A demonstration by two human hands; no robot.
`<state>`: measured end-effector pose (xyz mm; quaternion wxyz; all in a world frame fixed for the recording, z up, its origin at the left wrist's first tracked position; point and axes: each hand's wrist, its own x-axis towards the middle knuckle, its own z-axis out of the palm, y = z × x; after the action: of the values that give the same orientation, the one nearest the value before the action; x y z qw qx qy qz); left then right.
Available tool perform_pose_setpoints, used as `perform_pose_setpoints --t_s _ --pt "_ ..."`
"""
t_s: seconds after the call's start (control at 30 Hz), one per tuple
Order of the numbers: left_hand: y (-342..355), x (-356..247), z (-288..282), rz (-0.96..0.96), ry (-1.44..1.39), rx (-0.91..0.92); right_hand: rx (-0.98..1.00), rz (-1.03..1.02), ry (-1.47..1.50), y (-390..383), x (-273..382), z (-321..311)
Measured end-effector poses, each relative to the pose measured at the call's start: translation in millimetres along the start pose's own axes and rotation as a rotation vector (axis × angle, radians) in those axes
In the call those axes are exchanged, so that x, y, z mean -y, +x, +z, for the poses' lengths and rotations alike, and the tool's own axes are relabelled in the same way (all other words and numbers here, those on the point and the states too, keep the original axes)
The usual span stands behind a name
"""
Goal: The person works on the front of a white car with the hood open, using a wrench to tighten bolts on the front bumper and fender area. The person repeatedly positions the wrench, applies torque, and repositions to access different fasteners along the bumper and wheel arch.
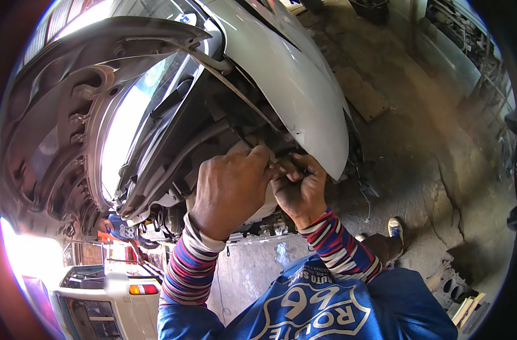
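Both my hands meet over the open engine bay of a car, close to the inner edge of its pale fender (295, 93). My left hand (230, 184) is closed, its back turned up and its fingertips pinched together. Against it, my right hand (304, 187) has its fingers curled inward, palm side partly showing. Whatever lies between the fingertips is too small and too covered to make out. Just beyond them a thin dark cable (240, 136) runs down into the bay. The raised hood (37, 119) stands to the left.
A thin rod (241, 96) crosses the bay beside the fender. Thin wires (367, 198) hang at the fender's front end. A flat board (360, 93) lies on the concrete floor. At lower left stands a white vehicle (122, 300), with another person (120, 226) in blue behind the hood.
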<state>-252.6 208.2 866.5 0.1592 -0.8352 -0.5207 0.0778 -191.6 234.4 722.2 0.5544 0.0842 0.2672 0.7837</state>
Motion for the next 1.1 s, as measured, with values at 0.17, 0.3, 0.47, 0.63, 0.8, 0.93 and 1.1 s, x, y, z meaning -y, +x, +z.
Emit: perform_pose_setpoints --t_s 0.17,0.3,0.47,0.63,0.8,0.93,1.1 --pt "-4 -3 1 -0.091 -0.238 -0.234 -0.045 0.089 -0.004 13 4 -7" --pt "1 -18 -60 -0.093 -0.824 -0.583 -0.197 0.088 -0.084 17 6 -5" --pt "29 -19 -62 0.418 -0.838 -0.684 -0.230 0.065 -0.205 14 2 6" --pt "14 -12 -28 -0.332 -1.286 -0.270 -0.194 0.083 -0.159 15 4 6" --pt "-5 -11 -59 0.112 -1.262 -0.622 -0.193 0.099 -0.052 17 7 -7" --pt "-1 -8 -29 0.328 -0.112 -0.185 -0.152 0.118 -0.052 19 6 -10" --pt "-14 13 11 0.167 0.052 -0.040 0.034 0.119 0.023 5 2 -10"
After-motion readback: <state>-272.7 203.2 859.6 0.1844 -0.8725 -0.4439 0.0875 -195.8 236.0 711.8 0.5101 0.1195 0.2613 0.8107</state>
